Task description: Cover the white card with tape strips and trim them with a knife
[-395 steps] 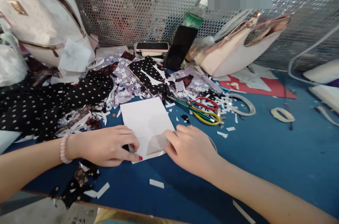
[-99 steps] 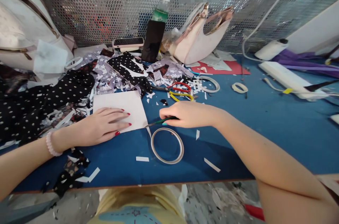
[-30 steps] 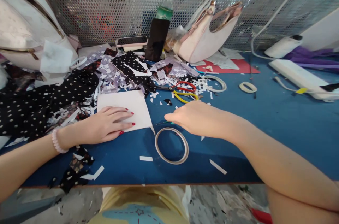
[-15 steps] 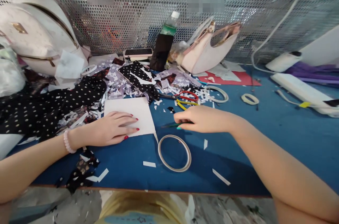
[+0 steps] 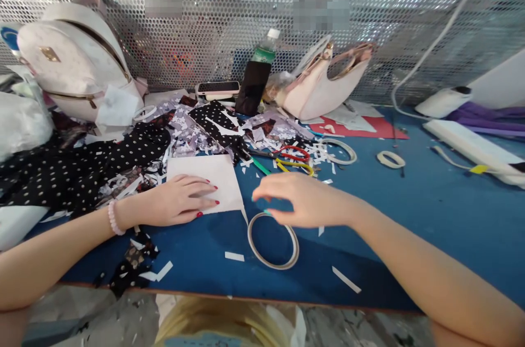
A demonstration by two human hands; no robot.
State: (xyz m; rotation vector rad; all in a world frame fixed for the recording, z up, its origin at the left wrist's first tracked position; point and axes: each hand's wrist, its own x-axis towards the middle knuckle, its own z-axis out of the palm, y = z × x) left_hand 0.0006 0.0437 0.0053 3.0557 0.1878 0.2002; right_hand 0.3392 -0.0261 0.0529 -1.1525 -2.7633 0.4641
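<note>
My left hand (image 5: 186, 202) lies flat, fingers spread, on a square white sheet (image 5: 221, 172), pressing on its lower left part. From the sheet's lower right corner a thin strip runs to a roll of narrow tape (image 5: 296, 251), which lies flat on the blue table. My right hand (image 5: 305, 199) hangs just above the roll's far edge, thumb and fingers curved and apart, holding nothing. Beyond it lie a slim green tool (image 5: 261, 167), partly covered, red-handled scissors (image 5: 298, 154) and a yellow-handled tool (image 5: 294, 167).
Polka-dot black fabric (image 5: 82, 163) and paper scraps crowd the left and back. Behind stand a white backpack (image 5: 77, 73), a bottle (image 5: 254, 79) and a pale handbag (image 5: 324, 95). Further tape rolls (image 5: 391, 159) lie to the right, with a long white box (image 5: 471, 150).
My right hand has let go of the green tool, which now lies by the scissors. The hand has come nearer and opened above the tape roll. My left hand stays on the sheet.
</note>
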